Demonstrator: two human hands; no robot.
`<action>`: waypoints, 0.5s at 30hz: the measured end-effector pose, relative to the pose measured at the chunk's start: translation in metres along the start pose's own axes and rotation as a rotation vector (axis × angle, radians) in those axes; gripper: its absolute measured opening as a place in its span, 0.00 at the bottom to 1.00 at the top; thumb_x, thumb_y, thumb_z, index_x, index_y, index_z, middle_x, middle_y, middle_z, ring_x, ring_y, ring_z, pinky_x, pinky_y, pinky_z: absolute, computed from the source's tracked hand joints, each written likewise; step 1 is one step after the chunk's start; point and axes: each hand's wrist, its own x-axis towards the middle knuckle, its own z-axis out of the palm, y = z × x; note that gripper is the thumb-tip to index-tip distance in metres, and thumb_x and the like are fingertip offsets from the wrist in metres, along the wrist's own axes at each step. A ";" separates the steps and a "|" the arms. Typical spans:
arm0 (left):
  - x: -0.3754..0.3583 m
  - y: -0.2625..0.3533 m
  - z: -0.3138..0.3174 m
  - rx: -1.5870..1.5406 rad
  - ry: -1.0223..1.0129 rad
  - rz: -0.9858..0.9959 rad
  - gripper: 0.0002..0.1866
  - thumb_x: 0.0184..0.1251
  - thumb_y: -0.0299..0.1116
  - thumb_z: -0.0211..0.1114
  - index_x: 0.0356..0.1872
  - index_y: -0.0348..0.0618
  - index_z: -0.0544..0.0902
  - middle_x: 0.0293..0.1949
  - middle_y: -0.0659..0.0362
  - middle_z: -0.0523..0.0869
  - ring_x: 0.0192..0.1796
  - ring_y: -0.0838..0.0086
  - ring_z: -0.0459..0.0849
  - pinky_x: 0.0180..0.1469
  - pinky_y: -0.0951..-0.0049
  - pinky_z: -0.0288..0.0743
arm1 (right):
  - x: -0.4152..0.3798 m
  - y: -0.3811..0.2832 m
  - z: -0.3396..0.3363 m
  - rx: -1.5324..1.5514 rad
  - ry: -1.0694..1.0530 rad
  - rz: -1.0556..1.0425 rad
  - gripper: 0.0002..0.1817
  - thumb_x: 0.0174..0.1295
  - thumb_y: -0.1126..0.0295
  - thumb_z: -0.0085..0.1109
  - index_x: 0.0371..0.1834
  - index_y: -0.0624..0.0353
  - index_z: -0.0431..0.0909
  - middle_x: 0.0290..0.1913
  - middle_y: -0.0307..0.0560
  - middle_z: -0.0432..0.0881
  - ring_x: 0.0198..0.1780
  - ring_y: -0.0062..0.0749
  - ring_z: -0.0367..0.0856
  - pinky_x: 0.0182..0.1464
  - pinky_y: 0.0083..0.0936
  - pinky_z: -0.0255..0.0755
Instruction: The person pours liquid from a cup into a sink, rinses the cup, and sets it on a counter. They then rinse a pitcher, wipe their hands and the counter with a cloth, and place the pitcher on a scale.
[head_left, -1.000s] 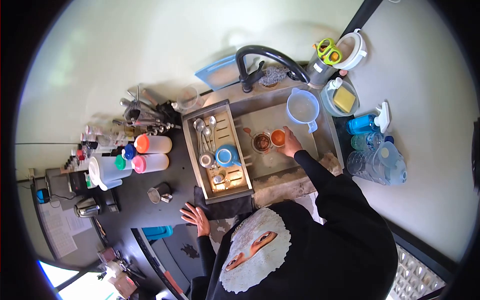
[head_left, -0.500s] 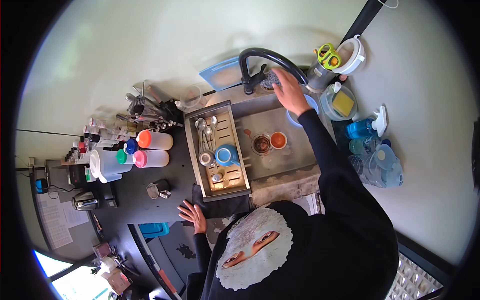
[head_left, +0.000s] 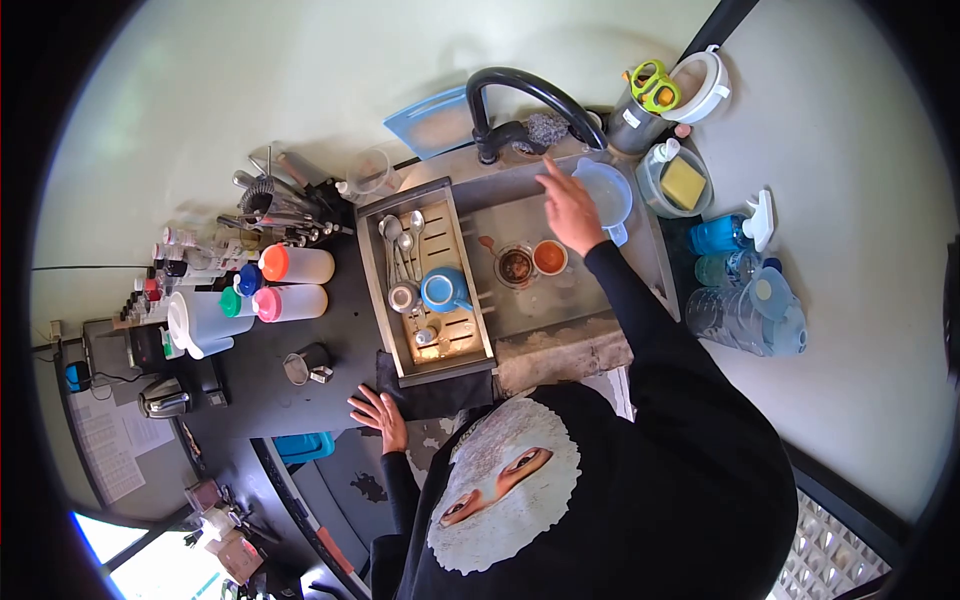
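White cup [head_left: 549, 257] beside glass cup [head_left: 515, 266] nr tray [head_left: 445, 373] R edge might tip if R hand [head_left: 572, 210], open, bumps it; L hand [head_left: 382, 420] open nr counter [head_left: 260, 410] edge.

The faucet [head_left: 535, 82] is gleaming in glossy black, while the scouring ball [head_left: 547, 128] is glinting like rough, tangled metal. The sink [head_left: 590, 305] is showing dull, smooth metal, and its front ledge [head_left: 560, 365] is looking rough and patchy. The spoons [head_left: 405, 245] are shining as polished metal; the blue mug [head_left: 440, 289] is reflecting light off a smooth, glossy surface. The light blue container [head_left: 605, 195] is appearing as smooth, translucent plastic, the large bottle [head_left: 745, 320] as clear, shiny plastic. The sponge [head_left: 683, 184] is looking matt. The bench [head_left: 270, 400] is presenting a smooth, dark finish, and the sleeve [head_left: 640, 300] is showing matt black cloth.
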 end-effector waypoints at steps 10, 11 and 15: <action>0.020 0.129 -0.089 0.613 -0.539 -0.020 0.34 0.77 0.62 0.51 0.70 0.44 0.72 0.62 0.37 0.79 0.61 0.35 0.79 0.63 0.36 0.70 | 0.145 -0.063 -0.183 0.460 -0.025 -0.069 0.30 0.81 0.47 0.46 0.64 0.65 0.77 0.47 0.49 0.87 0.45 0.28 0.85 0.49 0.23 0.79; 0.031 0.152 -0.096 0.559 -0.555 0.257 0.30 0.78 0.59 0.54 0.63 0.43 0.79 0.51 0.37 0.87 0.53 0.36 0.85 0.57 0.42 0.77 | 0.155 -0.075 -0.181 0.354 -0.117 -0.089 0.30 0.80 0.46 0.47 0.64 0.65 0.77 0.49 0.49 0.86 0.48 0.28 0.85 0.52 0.24 0.78; 0.099 0.357 -0.062 -0.219 -0.058 0.777 0.22 0.71 0.40 0.70 0.55 0.32 0.81 0.43 0.40 0.87 0.46 0.46 0.88 0.46 0.55 0.80 | 0.178 -0.106 -0.158 0.411 -0.555 0.278 0.31 0.77 0.44 0.52 0.60 0.66 0.78 0.39 0.42 0.83 0.36 0.21 0.81 0.40 0.19 0.76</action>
